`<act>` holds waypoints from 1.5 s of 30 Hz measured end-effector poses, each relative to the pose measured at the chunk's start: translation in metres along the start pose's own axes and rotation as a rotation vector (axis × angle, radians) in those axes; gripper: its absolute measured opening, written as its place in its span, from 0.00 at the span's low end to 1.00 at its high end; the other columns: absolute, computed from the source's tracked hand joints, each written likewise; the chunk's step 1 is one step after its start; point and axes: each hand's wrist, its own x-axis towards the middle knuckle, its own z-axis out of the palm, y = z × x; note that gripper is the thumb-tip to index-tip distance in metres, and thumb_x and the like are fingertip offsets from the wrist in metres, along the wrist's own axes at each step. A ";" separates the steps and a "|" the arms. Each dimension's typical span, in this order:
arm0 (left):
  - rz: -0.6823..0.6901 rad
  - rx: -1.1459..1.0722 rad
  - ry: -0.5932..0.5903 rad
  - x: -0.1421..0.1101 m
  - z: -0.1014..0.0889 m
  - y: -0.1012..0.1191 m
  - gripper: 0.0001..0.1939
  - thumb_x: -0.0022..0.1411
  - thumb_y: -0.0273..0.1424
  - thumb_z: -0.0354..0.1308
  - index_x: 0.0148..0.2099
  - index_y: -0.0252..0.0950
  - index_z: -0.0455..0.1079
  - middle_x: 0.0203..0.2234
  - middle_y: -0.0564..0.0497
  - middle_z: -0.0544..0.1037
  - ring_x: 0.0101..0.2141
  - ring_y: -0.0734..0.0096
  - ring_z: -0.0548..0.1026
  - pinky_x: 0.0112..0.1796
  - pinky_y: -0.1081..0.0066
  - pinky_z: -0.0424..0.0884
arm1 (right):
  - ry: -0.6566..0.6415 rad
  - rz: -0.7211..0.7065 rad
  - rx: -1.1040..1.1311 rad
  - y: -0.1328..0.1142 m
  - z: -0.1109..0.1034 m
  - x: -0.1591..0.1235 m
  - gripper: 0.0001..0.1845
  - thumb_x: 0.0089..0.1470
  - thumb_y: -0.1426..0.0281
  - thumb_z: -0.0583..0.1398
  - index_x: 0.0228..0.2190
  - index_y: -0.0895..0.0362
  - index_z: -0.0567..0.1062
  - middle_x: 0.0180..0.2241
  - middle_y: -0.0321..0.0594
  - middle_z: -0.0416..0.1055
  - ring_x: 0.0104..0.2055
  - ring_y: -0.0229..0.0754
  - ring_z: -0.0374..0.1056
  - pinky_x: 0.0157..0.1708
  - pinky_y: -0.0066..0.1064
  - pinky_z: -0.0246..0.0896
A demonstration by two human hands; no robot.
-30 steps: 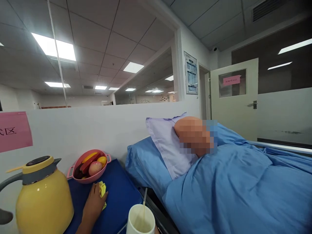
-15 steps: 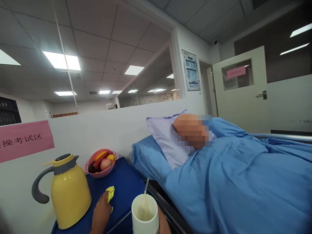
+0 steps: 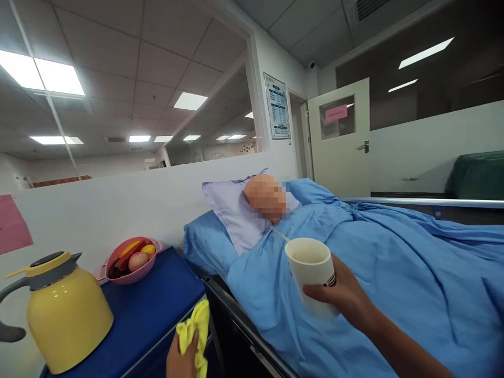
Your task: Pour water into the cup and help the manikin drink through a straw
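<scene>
A white paper cup (image 3: 309,268) with a straw (image 3: 280,234) leaning out toward the pillow is in my right hand (image 3: 346,294), fingers wrapped round its side. The cup is over the blue bed cover, slightly tilted. My left hand (image 3: 183,354), low in the view by the cabinet's edge, is closed on a bunched yellow cloth (image 3: 199,328). In the bed lies a figure (image 3: 263,195), its face blurred, with the head on a lilac pillow (image 3: 232,210) and a blue quilt (image 3: 374,262) over the body.
On the blue bedside cabinet (image 3: 157,294) stand a yellow thermos jug (image 3: 66,315) and a pink basket (image 3: 128,275) of fruit. A dark bed frame (image 3: 240,325) runs between cabinet and bed. A metal rail (image 3: 425,202) lines the far side. Behind is a door (image 3: 338,157).
My right hand has raised the cup and carried it right, over the bed. My left hand has moved right with the cloth, off the cabinet top. The view has turned right.
</scene>
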 end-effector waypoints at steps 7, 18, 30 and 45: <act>-0.017 -0.506 -0.197 -0.007 0.110 0.133 0.27 0.54 0.43 0.63 0.54 0.40 0.67 0.49 0.44 0.79 0.47 0.61 0.80 0.49 0.65 0.76 | 0.071 0.133 -0.047 0.035 -0.041 0.016 0.28 0.37 0.62 0.70 0.42 0.58 0.77 0.31 0.46 0.77 0.32 0.51 0.72 0.32 0.41 0.66; -0.252 -0.975 -0.426 0.020 0.210 0.241 0.20 0.58 0.32 0.64 0.53 0.39 0.72 0.46 0.46 0.81 0.41 0.65 0.81 0.43 0.68 0.79 | -0.042 0.165 -0.057 0.087 -0.055 0.111 0.31 0.35 0.58 0.71 0.42 0.55 0.72 0.33 0.38 0.73 0.34 0.46 0.68 0.34 0.38 0.66; -0.602 -1.592 -0.354 0.045 0.308 0.290 0.17 0.67 0.32 0.54 0.56 0.39 0.72 0.48 0.49 0.81 0.51 0.64 0.78 0.56 0.62 0.74 | 0.130 0.158 0.205 0.166 -0.073 0.154 0.32 0.38 0.53 0.71 0.44 0.55 0.74 0.34 0.42 0.77 0.34 0.51 0.72 0.33 0.40 0.69; -0.425 -1.529 -0.744 0.066 0.309 0.246 0.26 0.68 0.42 0.53 0.65 0.43 0.64 0.55 0.52 0.77 0.58 0.63 0.73 0.59 0.63 0.71 | -0.086 0.113 0.235 0.155 -0.065 0.178 0.32 0.38 0.58 0.73 0.44 0.56 0.73 0.37 0.38 0.76 0.36 0.44 0.71 0.35 0.35 0.68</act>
